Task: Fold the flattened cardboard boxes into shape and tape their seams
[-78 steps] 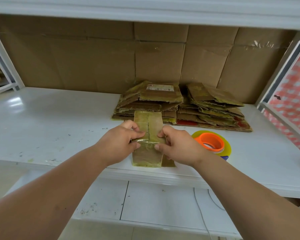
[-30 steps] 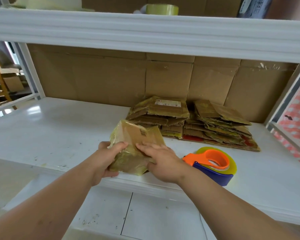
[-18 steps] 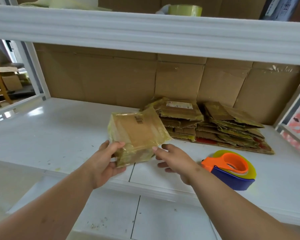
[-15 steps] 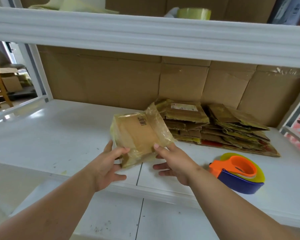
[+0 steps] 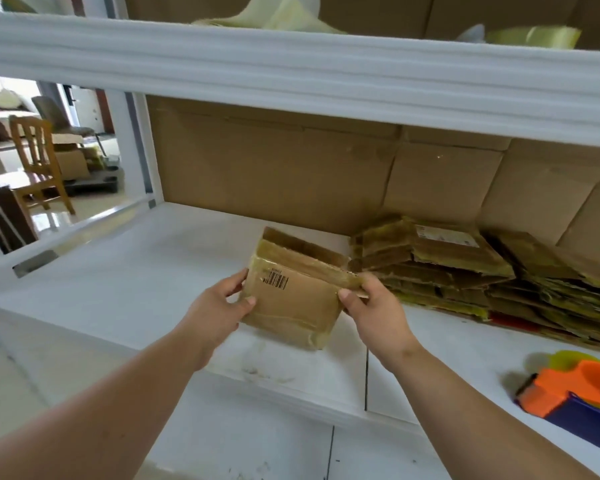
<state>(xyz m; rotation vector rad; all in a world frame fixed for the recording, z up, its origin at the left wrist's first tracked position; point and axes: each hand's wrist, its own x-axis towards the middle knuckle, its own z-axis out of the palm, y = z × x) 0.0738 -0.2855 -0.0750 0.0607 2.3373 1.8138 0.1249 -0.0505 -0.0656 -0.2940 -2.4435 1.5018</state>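
Observation:
A small brown cardboard box (image 5: 293, 301) with a barcode and yellowish tape is held just above the white shelf (image 5: 125, 292), its open top flaps pointing away from me. My left hand (image 5: 219, 306) grips its left edge, thumb on the front face. My right hand (image 5: 374, 311) pinches the right upper flap. Two stacks of flattened cardboard boxes (image 5: 465, 271) lie at the back right. An orange and blue tape dispenser (image 5: 575, 393) with yellow tape sits at the right edge.
Brown cardboard sheets (image 5: 291, 168) line the back of the shelf. The upper shelf beam (image 5: 291, 71) crosses overhead, with a tape roll (image 5: 534, 36) on top. A wooden chair (image 5: 35, 161) stands in the room to the left.
The box has been lifted off the shelf and turned so its open flaps face up and away. Both hands shifted to its sides. My view swung left, so the dispenser sits farther right.

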